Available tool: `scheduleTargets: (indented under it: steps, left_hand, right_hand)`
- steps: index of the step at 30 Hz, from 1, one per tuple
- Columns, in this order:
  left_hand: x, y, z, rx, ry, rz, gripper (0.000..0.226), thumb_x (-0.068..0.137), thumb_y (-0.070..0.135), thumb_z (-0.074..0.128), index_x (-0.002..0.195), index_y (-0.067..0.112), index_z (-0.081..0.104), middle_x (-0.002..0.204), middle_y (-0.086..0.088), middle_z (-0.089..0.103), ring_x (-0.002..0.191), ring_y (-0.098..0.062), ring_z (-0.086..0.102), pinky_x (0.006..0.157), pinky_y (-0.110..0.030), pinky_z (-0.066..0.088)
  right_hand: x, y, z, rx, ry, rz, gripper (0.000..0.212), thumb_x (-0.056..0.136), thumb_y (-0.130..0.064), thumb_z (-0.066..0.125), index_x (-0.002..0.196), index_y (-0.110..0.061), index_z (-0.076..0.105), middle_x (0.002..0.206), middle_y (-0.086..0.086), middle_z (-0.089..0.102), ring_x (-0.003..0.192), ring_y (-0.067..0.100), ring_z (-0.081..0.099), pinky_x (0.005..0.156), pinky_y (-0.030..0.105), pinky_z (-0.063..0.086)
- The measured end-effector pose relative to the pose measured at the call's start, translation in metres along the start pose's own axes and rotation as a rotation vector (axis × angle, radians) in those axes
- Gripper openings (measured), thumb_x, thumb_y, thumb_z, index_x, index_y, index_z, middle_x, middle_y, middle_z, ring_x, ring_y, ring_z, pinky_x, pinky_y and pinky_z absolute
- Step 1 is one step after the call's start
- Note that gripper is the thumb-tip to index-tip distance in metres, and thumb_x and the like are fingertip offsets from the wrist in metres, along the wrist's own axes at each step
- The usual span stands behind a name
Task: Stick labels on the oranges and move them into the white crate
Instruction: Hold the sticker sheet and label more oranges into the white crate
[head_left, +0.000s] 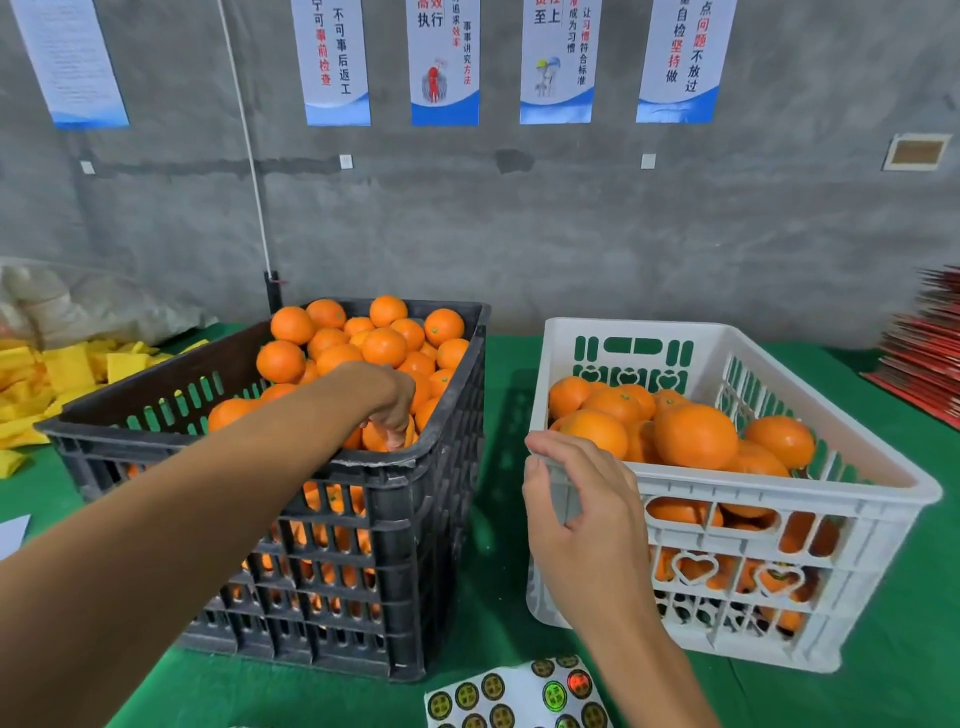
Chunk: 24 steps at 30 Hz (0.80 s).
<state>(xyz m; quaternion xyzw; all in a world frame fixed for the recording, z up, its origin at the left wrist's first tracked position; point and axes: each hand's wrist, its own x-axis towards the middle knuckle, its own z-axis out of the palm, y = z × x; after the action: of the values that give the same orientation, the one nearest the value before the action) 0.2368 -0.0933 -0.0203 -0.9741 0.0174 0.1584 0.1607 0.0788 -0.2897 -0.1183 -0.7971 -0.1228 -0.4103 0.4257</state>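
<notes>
A black crate (405, 519) on the left is heaped with oranges (384, 345). My left hand (392, 400) reaches down into its near right corner, fingers curled round one orange (375, 437). To the right stands the white crate (779, 488), partly filled with oranges (693, 434). My right hand (576, 499) hovers at the white crate's near left corner, fingers apart, holding nothing that I can see. A sheet of round labels (514, 696) lies on the green table at the bottom.
The green table cloth (498, 405) shows between the crates. Yellow packets (57, 374) and a clear plastic bag (78, 306) lie at the far left. Red sheets (924, 358) are stacked at the right edge. A grey wall with posters stands behind.
</notes>
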Motion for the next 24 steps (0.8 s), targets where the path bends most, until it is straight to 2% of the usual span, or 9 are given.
scheduleTargets:
  steps: [2,3,5,7,12,15,18,20,24]
  left_hand:
    - [-0.005,0.002,-0.001,-0.006,0.026,0.006,0.058,0.100,0.019,0.067,0.149,0.007,0.039,0.152,-0.021,0.039,0.126,-0.032,0.059,0.080,-0.032,0.054]
    - [-0.007,0.001,-0.002,-0.029,0.037,0.019,0.060,0.097,0.018,0.069,0.148,0.008,0.038,0.149,-0.019,0.042,0.122,-0.033,0.061,0.083,-0.035,0.054]
    - [-0.014,-0.004,-0.006,-0.073,0.033,0.039,0.057,0.091,0.022,0.075,0.138,0.007,0.045,0.117,-0.013,0.059,0.100,-0.031,0.065,0.078,-0.037,0.054]
    - [-0.021,-0.012,-0.010,-0.156,0.081,0.043,0.055,0.084,0.033,0.079,0.127,0.009,0.054,0.105,-0.015,0.063,0.096,-0.035,0.066,0.074,-0.035,0.052]
    - [-0.059,-0.025,-0.020,-0.320,0.702,0.024,0.076,0.069,0.066,0.076,0.131,0.028,0.055,0.124,-0.005,0.056,0.111,-0.036,0.061,0.078,-0.042,0.046]
    - [-0.091,-0.015,-0.008,-0.724,1.014,0.121,0.078,0.063,0.061,0.075,0.135,0.035,0.059,0.126,-0.003,0.054,0.112,-0.031,0.062,0.089,-0.038,0.047]
    - [-0.123,0.006,0.014,-1.034,1.208,0.246,0.074,0.063,0.058,0.071,0.135,0.039,0.059,0.121,0.007,0.053,0.107,-0.013,0.058,0.091,-0.024,0.046]
    - [-0.139,0.025,0.030,-1.162,1.276,0.305,0.068,0.069,0.051,0.075,0.134,0.041,0.059,0.116,0.014,0.050,0.108,-0.008,0.057,0.090,-0.031,0.054]
    - [-0.158,0.059,0.062,-1.276,1.354,0.444,0.066,0.076,0.032,0.081,0.138,0.030,0.059,0.127,0.008,0.049,0.113,-0.008,0.057,0.075,-0.036,0.060]
  right_hand:
    - [0.000,0.001,0.000,0.004,-0.009,-0.018,0.017,0.100,-0.021,0.063,0.113,-0.022,0.074,0.114,-0.015,0.070,0.114,0.008,0.061,0.103,0.040,0.047]
    - [0.001,0.000,0.000,0.008,-0.010,-0.027,0.018,0.100,-0.024,0.061,0.112,-0.022,0.074,0.113,-0.016,0.070,0.113,0.008,0.061,0.103,0.040,0.047]
    - [0.003,0.000,-0.001,0.013,0.000,-0.052,0.020,0.099,-0.026,0.059,0.110,-0.022,0.075,0.110,-0.016,0.071,0.110,0.007,0.062,0.101,0.040,0.048]
    - [0.004,-0.001,-0.003,0.017,0.018,-0.066,0.020,0.098,-0.026,0.059,0.108,-0.022,0.075,0.107,-0.016,0.071,0.107,0.006,0.062,0.099,0.039,0.049]
    - [0.009,-0.008,-0.011,0.113,-0.064,-0.030,0.015,0.100,-0.026,0.061,0.104,-0.025,0.075,0.099,-0.019,0.070,0.098,0.009,0.066,0.085,0.027,0.053]
    - [0.009,-0.002,-0.016,0.118,-0.409,0.060,0.011,0.099,-0.026,0.065,0.098,-0.031,0.074,0.093,-0.016,0.071,0.087,0.009,0.066,0.076,0.029,0.055]
    - [0.001,0.011,-0.012,-0.051,-0.907,0.280,0.022,0.098,-0.024,0.063,0.116,-0.031,0.073,0.101,-0.014,0.072,0.089,0.000,0.067,0.088,0.025,0.057]
    - [-0.007,0.022,-0.007,-0.102,-1.183,0.459,0.034,0.095,-0.017,0.067,0.128,-0.026,0.069,0.116,-0.008,0.071,0.103,0.006,0.068,0.095,0.026,0.056]
    - [-0.016,0.040,0.001,-0.247,-1.388,0.520,0.058,0.087,-0.026,0.081,0.140,-0.034,0.057,0.144,-0.004,0.054,0.127,0.019,0.057,0.104,0.033,0.046]
